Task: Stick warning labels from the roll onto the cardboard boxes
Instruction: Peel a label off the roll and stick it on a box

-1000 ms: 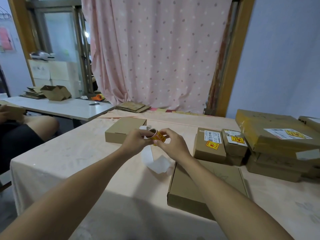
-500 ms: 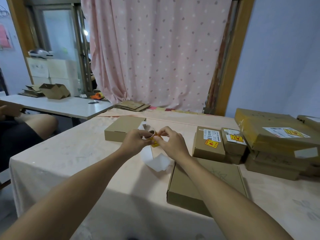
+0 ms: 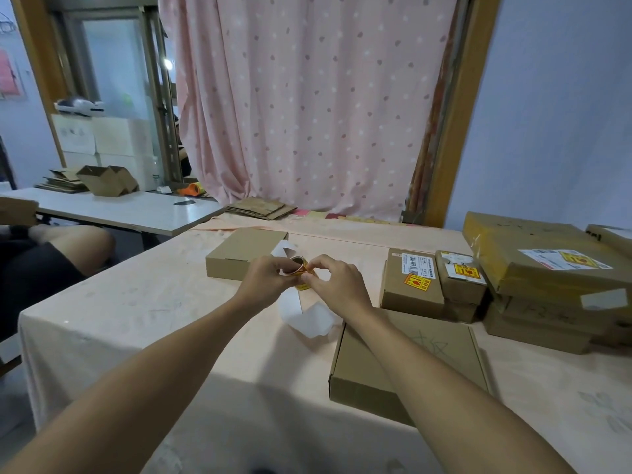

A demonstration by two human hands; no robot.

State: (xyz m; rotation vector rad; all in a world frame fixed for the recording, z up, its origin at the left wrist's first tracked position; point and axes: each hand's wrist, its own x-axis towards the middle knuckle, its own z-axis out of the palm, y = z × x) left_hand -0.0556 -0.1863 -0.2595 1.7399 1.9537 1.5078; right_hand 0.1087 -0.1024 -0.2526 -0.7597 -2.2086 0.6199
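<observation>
The left hand (image 3: 268,278) curls round the small label roll (image 3: 297,263), while the right hand (image 3: 337,285) pinches a yellow warning label (image 3: 302,286) at its underside. White backing strip (image 3: 290,302) trails below the grip; a flat cardboard box (image 3: 441,357) lies nearer, rightward.

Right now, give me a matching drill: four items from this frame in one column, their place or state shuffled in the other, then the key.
Items
1. label roll
2. white backing strip
3. flat box nearest the camera
4. box with the barcode slip

Place or state
A. already carries a yellow warning label
B. pinched between left hand and right hand
C. trails down onto the tablecloth
D. no warning label in view on its top

Pairs: 1-B, 2-C, 3-D, 4-A
</observation>
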